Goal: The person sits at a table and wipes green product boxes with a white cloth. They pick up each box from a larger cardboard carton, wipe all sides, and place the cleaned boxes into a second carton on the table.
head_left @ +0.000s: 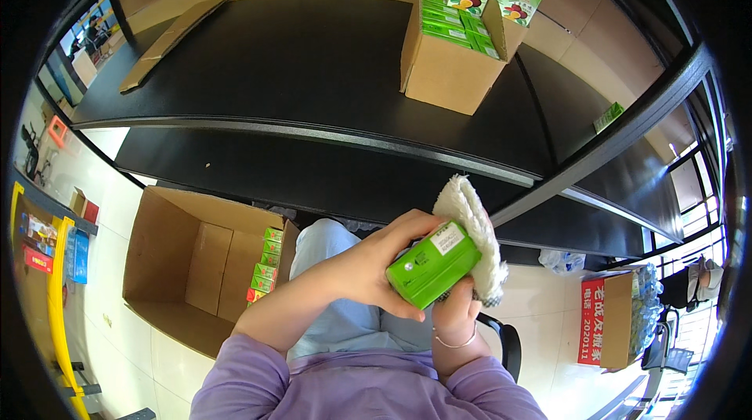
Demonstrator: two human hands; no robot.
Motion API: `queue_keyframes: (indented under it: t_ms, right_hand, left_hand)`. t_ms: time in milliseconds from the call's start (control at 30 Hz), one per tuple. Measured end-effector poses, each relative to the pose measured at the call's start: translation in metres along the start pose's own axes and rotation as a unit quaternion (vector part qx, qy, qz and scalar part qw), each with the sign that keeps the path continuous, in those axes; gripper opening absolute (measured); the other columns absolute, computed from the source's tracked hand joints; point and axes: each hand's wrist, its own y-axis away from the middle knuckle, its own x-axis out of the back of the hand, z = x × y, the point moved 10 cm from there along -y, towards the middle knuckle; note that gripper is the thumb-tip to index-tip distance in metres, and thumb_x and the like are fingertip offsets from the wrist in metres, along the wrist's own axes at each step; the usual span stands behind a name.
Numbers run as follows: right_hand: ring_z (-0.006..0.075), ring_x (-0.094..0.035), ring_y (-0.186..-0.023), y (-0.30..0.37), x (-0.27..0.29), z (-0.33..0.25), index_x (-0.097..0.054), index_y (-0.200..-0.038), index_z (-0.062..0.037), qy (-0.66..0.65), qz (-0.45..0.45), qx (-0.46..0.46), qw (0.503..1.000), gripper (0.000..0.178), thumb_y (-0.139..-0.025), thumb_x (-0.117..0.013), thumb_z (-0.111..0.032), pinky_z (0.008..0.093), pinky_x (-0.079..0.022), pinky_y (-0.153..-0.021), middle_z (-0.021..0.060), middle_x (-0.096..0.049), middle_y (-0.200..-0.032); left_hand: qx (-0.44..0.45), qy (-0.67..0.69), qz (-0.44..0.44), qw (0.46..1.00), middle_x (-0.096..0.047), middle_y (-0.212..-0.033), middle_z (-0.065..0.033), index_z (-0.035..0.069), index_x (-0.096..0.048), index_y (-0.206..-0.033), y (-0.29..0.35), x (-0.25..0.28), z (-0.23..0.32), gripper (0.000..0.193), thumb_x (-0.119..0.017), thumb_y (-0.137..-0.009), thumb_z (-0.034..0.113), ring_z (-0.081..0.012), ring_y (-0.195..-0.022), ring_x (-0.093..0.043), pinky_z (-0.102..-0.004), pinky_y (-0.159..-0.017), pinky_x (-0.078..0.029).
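Observation:
In front of my lap, my left hand (385, 262) is wrapped round a green drink carton (427, 273), gripping its left side. The carton is tilted, with a white label near its top. My right hand (454, 314) is closed on a fluffy cream cloth (476, 234), which lies along the carton's right side. Part of the right hand's fingers is hidden behind the carton and cloth. Below my left forearm stands a large open cardboard box (160, 240) on the floor, with several small green cartons (266, 263) along its right inner wall.
Ahead is a black shelf (313, 68) with a metal edge. On it, an open cardboard box (450, 75) holds green cartons, and a flattened cardboard strip (172, 44) lies at left. A shelf post (595, 158) rises at right, near a red-and-brown box (607, 318) of plastic bottles.

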Motion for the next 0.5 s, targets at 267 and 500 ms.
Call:
queue_keyframes:
  t_ms: [267, 500]
  right_hand:
    - [0.0347, -0.037, -0.118, -0.009, 0.0, -0.037, -0.033, -0.128, -0.0034, 0.086, 0.013, 0.107, 0.99, 0.054, -0.078, -0.048, -0.015, 0.0414, -0.031, -0.097, 0.0212, -0.034, -0.128]
    - [0.0308, -0.049, -0.107, -0.008, -0.022, -0.085, -0.058, -0.097, -0.0005, 0.265, -0.078, 0.207, 0.938, 0.037, -0.068, -0.062, -0.022, 0.0454, -0.03, -0.097, 0.0134, -0.057, -0.106]
  left_hand:
    - [-0.022, -0.051, -0.022, 0.998, -0.045, -0.113, -0.0134, 0.002, -0.035, -0.124, 0.0, 0.004, 0.009, 0.092, -0.081, -0.046, 0.018, -0.0283, -0.099, -0.048, -0.0335, -0.083, -0.041]
    - [0.002, -0.128, 0.006, 0.992, -0.044, -0.115, -0.0153, 0.001, -0.041, -0.117, 0.003, 0.009, 0.021, 0.083, -0.079, -0.046, 0.017, -0.0307, -0.106, -0.045, -0.0329, -0.087, -0.039]
